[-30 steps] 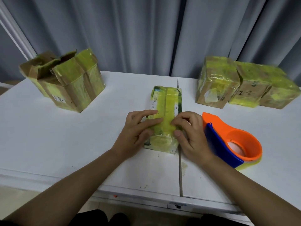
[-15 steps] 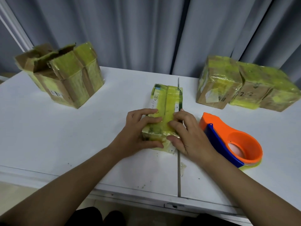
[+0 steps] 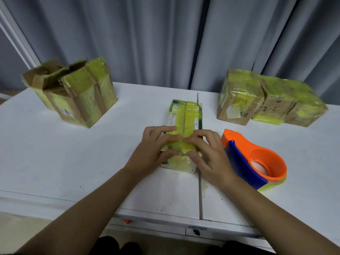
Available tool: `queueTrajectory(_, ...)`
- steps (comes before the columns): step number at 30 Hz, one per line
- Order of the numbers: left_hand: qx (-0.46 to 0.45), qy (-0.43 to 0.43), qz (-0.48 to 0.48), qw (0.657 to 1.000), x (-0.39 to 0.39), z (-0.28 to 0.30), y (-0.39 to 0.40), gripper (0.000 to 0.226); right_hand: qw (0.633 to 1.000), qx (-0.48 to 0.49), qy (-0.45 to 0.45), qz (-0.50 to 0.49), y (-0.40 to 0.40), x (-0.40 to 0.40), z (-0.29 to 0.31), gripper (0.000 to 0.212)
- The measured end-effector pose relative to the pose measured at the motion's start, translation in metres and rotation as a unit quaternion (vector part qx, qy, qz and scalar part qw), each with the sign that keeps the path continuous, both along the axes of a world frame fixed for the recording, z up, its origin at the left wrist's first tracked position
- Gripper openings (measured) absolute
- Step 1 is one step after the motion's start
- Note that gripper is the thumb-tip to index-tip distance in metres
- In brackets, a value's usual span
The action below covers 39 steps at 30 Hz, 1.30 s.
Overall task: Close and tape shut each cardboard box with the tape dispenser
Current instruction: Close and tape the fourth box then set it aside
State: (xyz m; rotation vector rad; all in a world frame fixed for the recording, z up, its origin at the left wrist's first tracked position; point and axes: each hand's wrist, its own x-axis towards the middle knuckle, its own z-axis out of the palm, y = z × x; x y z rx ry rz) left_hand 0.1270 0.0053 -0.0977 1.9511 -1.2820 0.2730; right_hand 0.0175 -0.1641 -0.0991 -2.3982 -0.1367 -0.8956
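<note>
Narrow taped box (image 3: 185, 118), table (image 3: 110, 153) centre: gripped at near end by left hand (image 3: 156, 150) and right hand (image 3: 207, 153), fingers on top, thumbs against front face. Tape dispenser (image 3: 257, 162) just right of right hand. Open-flapped box (image 3: 73, 92) far left; taped boxes (image 3: 268, 100) far right.

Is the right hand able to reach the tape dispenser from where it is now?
Probably yes. The tape dispenser lies on the table just to the right of the right hand, with nothing between them. The hand would first have to let go of the small box.
</note>
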Motion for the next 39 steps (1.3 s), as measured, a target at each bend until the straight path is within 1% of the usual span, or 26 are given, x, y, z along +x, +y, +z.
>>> queueTrajectory(2,0.009,-0.032,-0.002,0.999,0.005,0.000,-0.001,0.045,0.998,-0.047,-0.027,-0.031,0.003,0.008,-0.003,0.040)
queueTrajectory(4,0.017,-0.050,-0.011,0.999,0.008,-0.001,0.000,0.047,0.994,-0.097,-0.042,-0.031,0.001,0.012,-0.006,0.038)
queueTrajectory(7,0.030,-0.029,-0.023,0.999,0.010,-0.003,0.003,0.051,0.994,-0.108,-0.027,-0.013,-0.003,0.011,-0.009,0.039)
queueTrajectory(11,0.054,-0.015,-0.038,0.998,0.014,-0.005,0.005,0.057,0.995,-0.099,0.011,-0.005,-0.002,0.007,-0.008,0.042)
queueTrajectory(13,0.065,0.000,-0.047,0.997,0.013,-0.005,0.006,0.059,0.996,-0.079,0.036,0.005,-0.002,0.005,-0.006,0.044)
queueTrajectory(16,0.079,0.016,-0.058,0.995,0.013,-0.003,0.009,0.062,0.996,-0.060,0.056,0.043,-0.001,0.002,-0.002,0.048)
queueTrajectory(18,0.089,0.008,-0.063,0.994,0.014,-0.001,0.011,0.069,0.993,-0.058,0.081,0.067,-0.002,-0.001,0.000,0.056)
queueTrajectory(20,0.100,0.017,-0.071,0.992,0.014,0.002,0.011,0.080,0.990,-0.015,0.115,0.080,-0.004,-0.004,0.001,0.063)
queueTrajectory(21,0.104,0.030,-0.075,0.991,0.012,0.004,0.011,0.082,0.989,0.011,0.121,0.080,-0.003,-0.005,0.001,0.064)
queueTrajectory(22,0.104,0.046,-0.078,0.990,0.011,0.007,0.011,0.077,0.990,0.032,0.116,0.074,-0.001,-0.005,0.001,0.061)
queueTrajectory(23,0.101,0.060,-0.080,0.990,0.008,0.009,0.012,0.068,0.991,0.044,0.104,0.065,0.001,-0.005,0.000,0.056)
queueTrajectory(24,0.095,0.067,-0.079,0.990,0.007,0.010,0.013,0.059,0.994,0.045,0.088,0.053,0.003,-0.004,-0.001,0.053)
queueTrajectory(25,0.086,0.067,-0.074,0.991,0.005,0.010,0.014,0.055,0.996,0.037,0.075,0.040,0.004,-0.003,-0.003,0.051)
queueTrajectory(28,0.075,0.030,-0.052,0.995,0.005,0.006,0.014,0.061,0.998,-0.007,0.066,0.014,0.006,-0.001,-0.007,0.051)
queueTrajectory(31,0.093,0.012,-0.045,0.995,0.008,0.004,0.012,0.066,0.995,-0.023,0.100,0.019,0.005,-0.002,-0.005,0.056)
queueTrajectory(33,0.106,0.020,-0.050,0.993,0.009,0.006,0.013,0.063,0.990,-0.023,0.133,0.033,0.004,-0.006,0.003,0.059)
queueTrajectory(34,0.113,0.031,-0.055,0.992,0.008,0.008,0.014,0.061,0.986,-0.031,0.158,0.044,0.003,-0.008,0.008,0.063)
queueTrajectory(37,0.158,0.067,-0.068,0.983,0.005,0.017,0.016,0.056,0.972,-0.073,0.220,0.047,0.000,-0.017,0.021,0.087)
queueTrajectory(39,0.177,0.100,-0.043,0.978,-0.001,0.019,0.016,0.061,0.970,-0.057,0.234,0.028,0.004,-0.022,0.025,0.095)
